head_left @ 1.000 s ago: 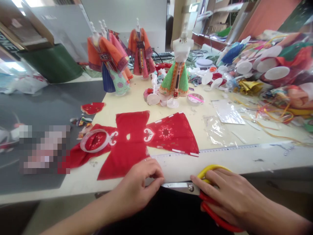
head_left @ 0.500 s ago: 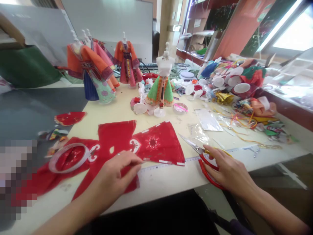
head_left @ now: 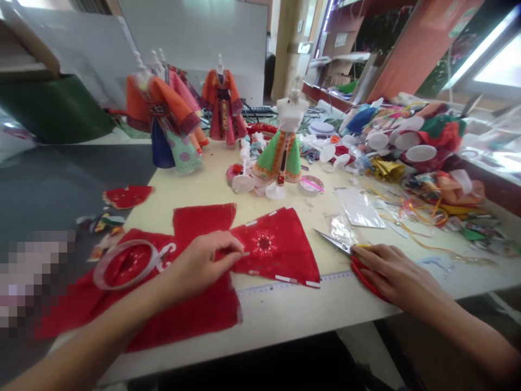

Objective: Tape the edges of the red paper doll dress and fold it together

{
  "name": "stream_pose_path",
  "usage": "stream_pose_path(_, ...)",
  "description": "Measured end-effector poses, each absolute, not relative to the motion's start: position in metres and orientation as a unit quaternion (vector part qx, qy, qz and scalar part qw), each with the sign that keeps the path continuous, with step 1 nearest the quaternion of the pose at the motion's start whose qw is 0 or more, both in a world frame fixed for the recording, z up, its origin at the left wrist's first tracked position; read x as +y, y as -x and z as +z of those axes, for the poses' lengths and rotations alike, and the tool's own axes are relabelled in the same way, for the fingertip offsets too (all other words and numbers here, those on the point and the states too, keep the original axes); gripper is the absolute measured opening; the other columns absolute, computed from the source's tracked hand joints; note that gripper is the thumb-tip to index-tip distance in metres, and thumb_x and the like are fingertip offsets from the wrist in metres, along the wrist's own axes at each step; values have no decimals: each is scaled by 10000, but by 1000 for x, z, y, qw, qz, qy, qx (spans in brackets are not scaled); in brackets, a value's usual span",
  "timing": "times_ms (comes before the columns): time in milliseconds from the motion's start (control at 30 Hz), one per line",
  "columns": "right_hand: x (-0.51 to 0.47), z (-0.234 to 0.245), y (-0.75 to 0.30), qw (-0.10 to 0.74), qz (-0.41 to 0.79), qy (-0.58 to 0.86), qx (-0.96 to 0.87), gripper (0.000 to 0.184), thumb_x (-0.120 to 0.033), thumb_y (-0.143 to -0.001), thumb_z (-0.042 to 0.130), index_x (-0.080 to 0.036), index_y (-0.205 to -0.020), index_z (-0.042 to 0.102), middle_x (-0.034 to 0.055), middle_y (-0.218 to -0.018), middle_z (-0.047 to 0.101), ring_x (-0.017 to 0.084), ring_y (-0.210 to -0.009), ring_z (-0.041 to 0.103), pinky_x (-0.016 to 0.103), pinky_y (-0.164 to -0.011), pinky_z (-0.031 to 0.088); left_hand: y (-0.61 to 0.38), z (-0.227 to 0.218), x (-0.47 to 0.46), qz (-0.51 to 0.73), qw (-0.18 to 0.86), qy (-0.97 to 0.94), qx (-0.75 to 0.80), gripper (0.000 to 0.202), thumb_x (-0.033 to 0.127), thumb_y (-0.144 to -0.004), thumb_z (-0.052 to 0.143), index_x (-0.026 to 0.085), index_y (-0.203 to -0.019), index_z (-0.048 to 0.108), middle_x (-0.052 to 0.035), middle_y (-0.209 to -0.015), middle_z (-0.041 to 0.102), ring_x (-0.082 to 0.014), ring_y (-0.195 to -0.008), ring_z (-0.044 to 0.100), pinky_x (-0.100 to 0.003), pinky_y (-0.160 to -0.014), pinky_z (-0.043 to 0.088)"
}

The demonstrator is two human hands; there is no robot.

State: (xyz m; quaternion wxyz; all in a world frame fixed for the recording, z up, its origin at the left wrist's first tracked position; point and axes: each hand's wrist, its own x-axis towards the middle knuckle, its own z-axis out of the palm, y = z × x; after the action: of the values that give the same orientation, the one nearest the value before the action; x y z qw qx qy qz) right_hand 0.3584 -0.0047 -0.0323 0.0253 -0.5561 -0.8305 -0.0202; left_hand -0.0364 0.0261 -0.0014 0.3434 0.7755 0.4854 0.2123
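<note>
A red doll robe [head_left: 203,217] cut from patterned cloth lies spread flat on the cream table [head_left: 293,315]. My left hand [head_left: 201,263] rests on its middle, fingers pinched together on something small and white at the robe's front seam. My right hand [head_left: 393,271] lies on the table to the right, closed over the red and yellow handles of a pair of scissors [head_left: 345,252], whose blades point left toward the robe. A clear tape ring [head_left: 126,263] sits on the robe's left sleeve.
Several dressed doll mannequins stand behind: an orange and blue one [head_left: 163,125], an orange one [head_left: 222,106], a green-skirted one [head_left: 280,152]. Fabric scraps [head_left: 128,195] lie left. A heap of white stands, ribbons and bags [head_left: 407,146] fills the right. A ruler [head_left: 285,282] lies along the front edge.
My left hand has moved up from the table's front edge onto the robe's middle and pinched there. My right hand has brought the scissors up from below the edge onto the table.
</note>
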Motion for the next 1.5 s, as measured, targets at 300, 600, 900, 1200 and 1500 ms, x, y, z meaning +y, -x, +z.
stream_pose_path(300,-10,-18,-281,265,16,454,-851,162,-184,-871,524,-195,-1009,608,77,-954,600,201,-877,576,349,-769,482,22,-7,31,171,381,-795,441,117,194,-843,517,170,-808,626,-24,-829,639,-140,-769,574,-252,-689,440)
stream_pose_path(600,5,-32,-190,351,-21,262,-899,203,-15,-810,529,-111,-966,618,90,-885,596,200,-852,521,404,-781,489,22,-13,25,188,510,-719,432,108,176,-811,512,145,-744,592,20,-678,562,-88,-617,494,-195,-560,381)
stream_pose_path(900,13,-34,-185,340,-48,186,-921,127,-70,-777,629,-149,-875,652,28,-878,608,153,-848,527,407,-955,444,22,-16,19,198,573,-666,435,95,160,-763,522,136,-702,591,29,-621,541,-83,-583,479,-191,-528,360)
stream_pose_path(1200,18,-34,-185,290,-45,180,-939,139,-57,-820,533,-150,-861,628,32,-867,615,168,-866,517,430,-988,402,27,-18,18,232,450,-755,417,142,143,-803,514,166,-788,654,8,-720,621,-105,-666,541,-211,-610,408)
stream_pose_path(1500,28,-38,-181,238,14,223,-945,153,-59,-834,491,-147,-823,615,50,-833,608,160,-801,496,432,-961,393,36,-24,21,214,272,-831,435,200,145,-856,465,168,-1003,599,-43,-845,649,-170,-753,564,-289,-689,426)
